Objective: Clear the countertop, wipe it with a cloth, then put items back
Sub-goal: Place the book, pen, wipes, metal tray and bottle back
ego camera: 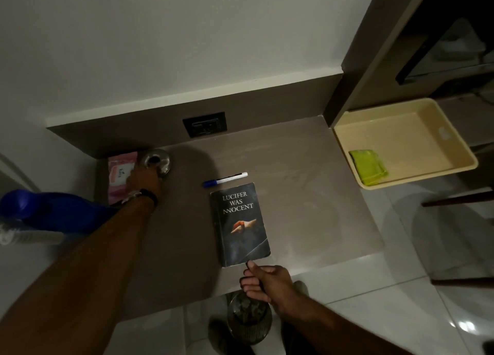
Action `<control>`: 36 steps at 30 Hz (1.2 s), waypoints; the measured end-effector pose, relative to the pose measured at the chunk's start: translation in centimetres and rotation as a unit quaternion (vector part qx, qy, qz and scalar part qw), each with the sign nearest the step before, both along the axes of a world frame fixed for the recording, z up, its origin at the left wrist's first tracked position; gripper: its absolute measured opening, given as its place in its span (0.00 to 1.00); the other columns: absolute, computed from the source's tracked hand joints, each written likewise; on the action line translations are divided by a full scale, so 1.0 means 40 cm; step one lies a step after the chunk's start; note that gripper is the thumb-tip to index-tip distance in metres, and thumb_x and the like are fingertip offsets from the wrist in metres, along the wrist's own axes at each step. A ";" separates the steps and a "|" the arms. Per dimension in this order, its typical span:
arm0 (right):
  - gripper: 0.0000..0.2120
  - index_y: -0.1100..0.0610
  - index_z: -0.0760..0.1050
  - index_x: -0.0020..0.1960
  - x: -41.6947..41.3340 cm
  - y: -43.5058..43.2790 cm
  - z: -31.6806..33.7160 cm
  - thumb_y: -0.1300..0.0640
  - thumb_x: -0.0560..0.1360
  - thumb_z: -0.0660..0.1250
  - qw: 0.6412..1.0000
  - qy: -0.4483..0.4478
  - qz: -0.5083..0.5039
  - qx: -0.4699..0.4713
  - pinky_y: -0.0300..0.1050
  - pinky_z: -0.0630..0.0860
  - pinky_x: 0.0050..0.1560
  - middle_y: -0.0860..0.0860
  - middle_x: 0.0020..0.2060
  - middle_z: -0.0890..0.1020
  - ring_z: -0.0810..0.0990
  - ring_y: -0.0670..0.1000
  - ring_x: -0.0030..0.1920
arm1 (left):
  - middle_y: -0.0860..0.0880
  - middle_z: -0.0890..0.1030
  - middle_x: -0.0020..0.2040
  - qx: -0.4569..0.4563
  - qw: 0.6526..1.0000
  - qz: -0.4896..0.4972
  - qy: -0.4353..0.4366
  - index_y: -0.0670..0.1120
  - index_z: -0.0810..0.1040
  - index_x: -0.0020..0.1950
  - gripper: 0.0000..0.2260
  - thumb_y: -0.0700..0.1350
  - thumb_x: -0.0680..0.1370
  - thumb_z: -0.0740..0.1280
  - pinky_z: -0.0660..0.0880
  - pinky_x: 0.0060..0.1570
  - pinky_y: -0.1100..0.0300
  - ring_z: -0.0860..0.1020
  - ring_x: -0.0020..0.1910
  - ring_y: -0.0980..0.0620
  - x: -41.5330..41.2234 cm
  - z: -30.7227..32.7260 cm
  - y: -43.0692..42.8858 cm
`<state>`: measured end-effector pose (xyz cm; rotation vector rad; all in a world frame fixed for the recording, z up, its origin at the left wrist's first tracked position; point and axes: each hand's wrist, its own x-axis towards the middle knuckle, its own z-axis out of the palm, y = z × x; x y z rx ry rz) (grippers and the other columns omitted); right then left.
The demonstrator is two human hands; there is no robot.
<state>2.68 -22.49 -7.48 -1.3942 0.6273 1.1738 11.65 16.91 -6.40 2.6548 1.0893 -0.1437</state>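
Brown countertop (307,173) holds book (242,222); left hand (144,179) grips glass jar (157,161); right hand (267,280) half-curled, empty.

On the brown counter (307,167) a dark paperback (240,223) lies face up, a blue-capped marker (224,179) just behind it; a pink packet (120,173) and glass jar (157,161) sit far left; a folded green cloth (369,166) rests in a cream tray (417,130)

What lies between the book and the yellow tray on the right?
Nothing visible. Bare countertop separates the book from the tray; the pen lies behind the book, and the green cloth sits inside the tray.
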 end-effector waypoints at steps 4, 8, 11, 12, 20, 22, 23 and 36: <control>0.18 0.62 0.86 0.54 0.001 -0.003 -0.004 0.47 0.76 0.76 1.000 0.006 0.001 0.008 0.47 0.88 0.45 0.58 0.45 0.91 0.92 0.56 0.47 | 0.38 0.72 0.70 0.042 0.990 -0.127 0.034 0.43 0.73 0.70 0.20 0.49 0.80 0.65 0.71 0.64 0.46 0.74 0.63 0.36 0.030 0.011 -0.049; 0.18 0.61 0.86 0.55 0.007 -0.010 -0.001 0.46 0.77 0.75 1.000 0.013 0.007 0.016 0.47 0.88 0.46 0.58 0.46 0.91 0.92 0.56 0.48 | 0.40 0.73 0.69 0.063 0.973 -0.221 0.010 0.45 0.75 0.68 0.19 0.51 0.79 0.65 0.74 0.60 0.47 0.77 0.60 0.38 0.105 0.036 -0.173; 0.18 0.61 0.86 0.55 0.012 -0.015 0.000 0.47 0.78 0.75 0.999 0.019 0.013 0.023 0.46 0.88 0.46 0.58 0.47 0.91 0.92 0.56 0.48 | 0.42 0.75 0.67 0.059 0.960 -0.273 -0.012 0.46 0.75 0.68 0.19 0.52 0.79 0.65 0.75 0.59 0.48 0.77 0.60 0.40 0.192 0.055 -0.299; 0.18 0.62 0.86 0.55 0.013 -0.017 0.000 0.47 0.78 0.75 0.999 0.022 0.015 0.027 0.46 0.87 0.45 0.58 0.46 0.91 0.92 0.56 0.48 | 0.43 0.76 0.66 0.057 0.954 -0.295 -0.022 0.46 0.75 0.67 0.19 0.52 0.79 0.64 0.75 0.58 0.48 0.77 0.60 0.40 0.224 0.061 -0.342; 0.18 0.70 0.85 0.51 0.031 -0.014 -0.005 0.52 0.78 0.76 0.994 0.090 -0.038 0.043 0.45 0.84 0.34 0.64 0.42 0.89 0.88 0.56 0.34 | 0.47 0.76 0.64 0.065 0.926 -0.373 -0.014 0.48 0.77 0.64 0.16 0.50 0.78 0.67 0.74 0.61 0.49 0.74 0.66 0.45 0.439 0.070 -0.624; 0.15 0.69 0.85 0.49 0.039 -0.014 -0.002 0.55 0.79 0.75 0.993 0.099 -0.047 0.052 0.46 0.84 0.33 0.63 0.39 0.88 0.86 0.56 0.32 | 0.47 0.76 0.65 0.075 0.920 -0.384 0.003 0.47 0.77 0.64 0.16 0.49 0.78 0.66 0.74 0.62 0.50 0.72 0.68 0.46 0.477 0.064 -0.664; 0.14 0.69 0.85 0.50 0.042 -0.015 -0.001 0.56 0.79 0.75 0.992 0.102 -0.051 0.057 0.47 0.84 0.35 0.63 0.38 0.87 0.85 0.56 0.32 | 0.47 0.76 0.65 0.077 0.918 -0.388 0.013 0.47 0.77 0.64 0.16 0.48 0.78 0.65 0.73 0.61 0.50 0.72 0.68 0.45 0.493 0.061 -0.679; 0.15 0.63 0.81 0.41 0.058 -0.006 -0.018 0.55 0.82 0.71 0.979 0.171 -0.078 0.080 0.43 0.79 0.28 0.56 0.33 0.83 0.81 0.52 0.31 | 0.45 0.75 0.64 0.083 0.909 -0.407 0.027 0.49 0.77 0.63 0.15 0.51 0.78 0.67 0.73 0.57 0.49 0.75 0.63 0.42 0.565 0.001 -0.736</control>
